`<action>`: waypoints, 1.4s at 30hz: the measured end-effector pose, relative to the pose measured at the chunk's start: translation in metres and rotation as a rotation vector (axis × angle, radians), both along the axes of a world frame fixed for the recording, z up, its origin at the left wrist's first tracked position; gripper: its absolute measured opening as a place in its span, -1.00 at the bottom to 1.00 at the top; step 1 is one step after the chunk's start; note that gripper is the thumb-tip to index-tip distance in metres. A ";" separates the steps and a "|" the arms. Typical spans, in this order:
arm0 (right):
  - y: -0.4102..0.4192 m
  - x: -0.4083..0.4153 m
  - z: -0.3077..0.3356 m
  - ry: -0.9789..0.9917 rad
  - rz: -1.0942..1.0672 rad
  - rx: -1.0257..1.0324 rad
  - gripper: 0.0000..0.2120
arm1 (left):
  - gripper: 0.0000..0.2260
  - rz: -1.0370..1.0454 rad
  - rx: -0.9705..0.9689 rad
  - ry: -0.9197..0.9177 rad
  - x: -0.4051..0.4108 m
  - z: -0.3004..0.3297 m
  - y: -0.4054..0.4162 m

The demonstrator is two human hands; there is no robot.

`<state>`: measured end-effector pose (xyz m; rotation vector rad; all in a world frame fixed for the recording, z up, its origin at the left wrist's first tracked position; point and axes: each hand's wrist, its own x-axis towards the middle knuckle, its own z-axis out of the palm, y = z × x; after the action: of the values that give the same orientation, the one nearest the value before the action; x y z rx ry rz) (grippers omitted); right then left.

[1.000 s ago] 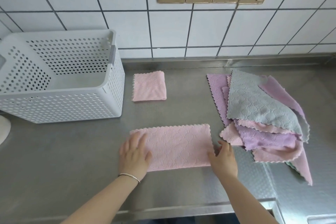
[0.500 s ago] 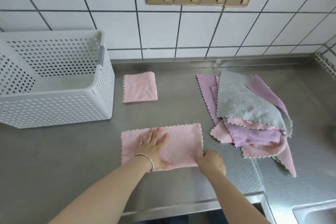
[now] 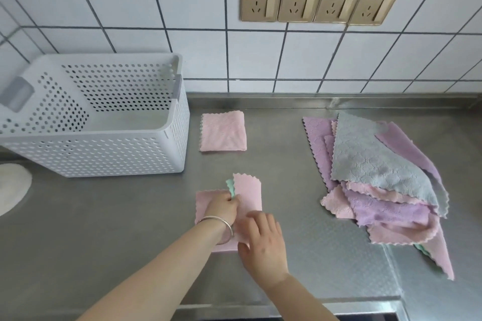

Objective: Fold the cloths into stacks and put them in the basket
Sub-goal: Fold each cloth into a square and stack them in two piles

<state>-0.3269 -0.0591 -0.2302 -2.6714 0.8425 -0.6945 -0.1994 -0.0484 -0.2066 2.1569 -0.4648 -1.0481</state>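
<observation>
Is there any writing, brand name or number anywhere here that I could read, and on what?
None can be read.
Wall sockets: small marks on the rocker switches, too blurred to read.
Basket: no label in view.
Cloths, folded one and pile: only a woven pattern, no tags visible.

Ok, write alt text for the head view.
Two hands, left hand and right hand, fold a pink cloth on a steel counter. A white basket, one folded pink cloth and an unfolded pile lie beyond.
</observation>
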 end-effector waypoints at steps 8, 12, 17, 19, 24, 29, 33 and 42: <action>0.012 0.006 -0.034 0.270 -0.039 0.160 -0.26 | -0.80 0.519 -0.110 0.032 0.013 -0.015 0.038; 0.015 0.006 -0.035 0.334 -0.049 0.195 -0.09 | -0.81 0.524 -0.023 0.043 0.010 -0.017 0.037; 0.014 0.001 -0.040 0.337 -0.060 0.184 -0.08 | -0.81 0.616 0.036 0.308 0.012 -0.023 0.032; 0.013 -0.001 -0.042 0.328 -0.054 0.188 -0.09 | -0.77 0.656 0.054 0.373 0.013 -0.024 0.030; 0.011 -0.007 -0.039 0.286 0.010 0.132 -0.41 | -0.88 0.515 0.082 0.100 0.019 -0.025 0.028; 0.010 -0.006 -0.037 0.287 0.062 0.115 -0.44 | -0.88 0.229 -0.013 -0.383 0.023 -0.008 0.041; 0.011 0.000 -0.041 0.350 0.083 0.109 -0.41 | -0.94 0.242 0.032 -0.378 0.033 -0.020 0.047; 0.012 0.006 -0.040 0.473 0.195 0.140 -0.43 | -0.83 0.383 0.044 -0.270 0.041 -0.042 0.056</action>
<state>-0.3206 -0.0474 -0.2704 -2.7735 0.6842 0.0472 -0.1583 0.0080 -0.2483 2.3172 -0.1375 -0.5658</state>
